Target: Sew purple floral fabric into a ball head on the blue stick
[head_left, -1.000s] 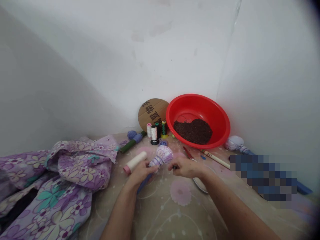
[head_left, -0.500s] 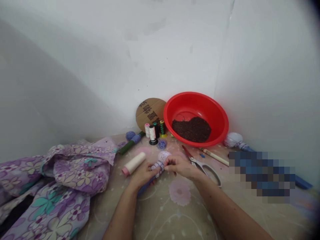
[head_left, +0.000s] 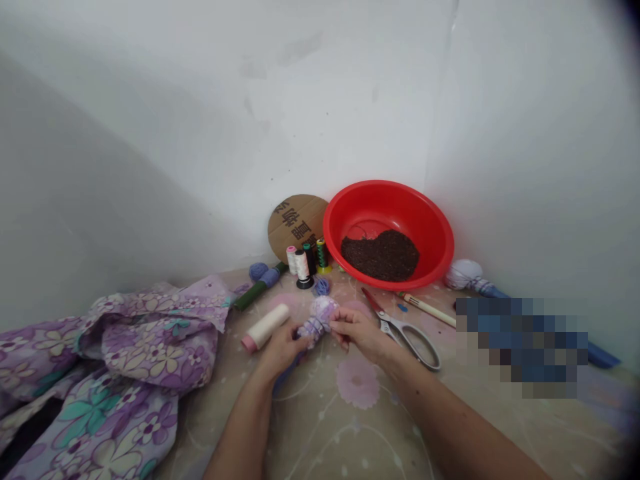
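The person's left hand (head_left: 286,348) is holding the bound neck of a small floral bundle (head_left: 324,308), its thumb on top and its fingers curling round the far side, while the right hand (head_left: 364,335) is working close in at the bundle's three o'clock side. The step in hand appears to be tending the purple cord (head_left: 314,327) that is circling the neck; the next move would be calling for a firm hold from the left and fine, small pinching from the right. The bundle is sitting at the centre of the working area, its rounded head pointing toward one o'clock and a blue handle (head_left: 284,381) running out below toward seven. The right fingertips are meeting in a narrow pinch, but whether they are gripping cord or cloth I cannot tell. The left forearm (head_left: 240,420) is rising from seven o'clock, the right forearm (head_left: 460,407) is slanting in from four, its wrist bending slightly inward. Around the bundle, a white spool (head_left: 270,324) is lying at nine, a yarn ball (head_left: 323,287) is resting at twelve, and scissors (head_left: 385,319) are lying at three.
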Demonstrator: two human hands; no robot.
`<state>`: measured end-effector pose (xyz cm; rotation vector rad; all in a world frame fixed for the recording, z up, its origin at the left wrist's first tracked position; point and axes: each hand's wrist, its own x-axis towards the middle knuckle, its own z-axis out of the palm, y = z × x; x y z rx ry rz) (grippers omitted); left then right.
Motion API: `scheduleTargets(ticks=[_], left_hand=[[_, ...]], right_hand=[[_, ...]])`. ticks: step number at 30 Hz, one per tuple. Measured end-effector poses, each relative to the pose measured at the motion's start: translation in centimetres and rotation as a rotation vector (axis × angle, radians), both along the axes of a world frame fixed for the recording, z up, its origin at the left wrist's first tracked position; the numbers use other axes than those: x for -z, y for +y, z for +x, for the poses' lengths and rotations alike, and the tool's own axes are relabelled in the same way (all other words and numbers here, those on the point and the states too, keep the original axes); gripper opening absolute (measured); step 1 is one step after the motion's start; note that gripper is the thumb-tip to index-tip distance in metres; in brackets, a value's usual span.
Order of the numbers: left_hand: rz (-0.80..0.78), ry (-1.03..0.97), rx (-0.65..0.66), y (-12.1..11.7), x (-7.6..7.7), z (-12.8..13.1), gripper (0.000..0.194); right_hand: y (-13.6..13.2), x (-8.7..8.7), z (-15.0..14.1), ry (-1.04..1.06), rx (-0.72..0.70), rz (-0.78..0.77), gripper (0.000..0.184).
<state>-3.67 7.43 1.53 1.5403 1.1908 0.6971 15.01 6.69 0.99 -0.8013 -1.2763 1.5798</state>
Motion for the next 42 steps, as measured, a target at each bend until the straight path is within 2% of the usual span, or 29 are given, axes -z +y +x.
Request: scheduleTargets(ticks=[5,10,13,16,21,23,26,30,35,42], left_hand=[[-0.02,0.005,-0.007,-0.1,-0.2,0.2,0.033],[0.074,0.007,0.026,-0.2,0.2,0.2,0.043],[0.102,0.005,0.023,-0.3,0.2,0.1,0.042],[0.051,-0.023,0.036,-0.2,0.2,0.2,0.041],[-0.081,-0.15,-0.034,-0.1,-0.2,0.6,0.06],[-0.074,-0.139,-0.017,-0.2,-0.4,0.8,0.052],[0.018,-0.046,0.023,-0.3,-0.5,0.9,0.036],[0.108,0.074,-0.007,-0.2,-0.1,0.5,0.039],[0.015,0.044,-0.059,-0.1,0.1,0.2,0.043],[-0.19,-0.079,-0.116,0.3,1.0,-0.3,0.045]], right_hand=[[-0.3,0.1,-0.1,0.012,0.045,0.032,0.019],[-0.1,0.6,-0.3,-0.044,0.082,0.03,0.021],[-0.1,0.6,-0.5,-0.065,0.107,0.022,0.024],[-0.1,0.6,-0.6,-0.092,0.122,0.015,0.026],[0.0,1.1,-0.5,-0.189,0.111,0.03,0.025],[0.0,1.4,-0.6,-0.232,0.112,0.038,0.026],[-0.1,1.6,-0.8,-0.293,0.134,0.038,0.026],[-0.1,1.8,-1.1,-0.304,0.172,0.042,0.024],[0.3,2.7,-1.5,-0.309,0.207,0.063,0.019],[0.3,3.8,-1.6,-0.45,0.226,0.191,0.029]])
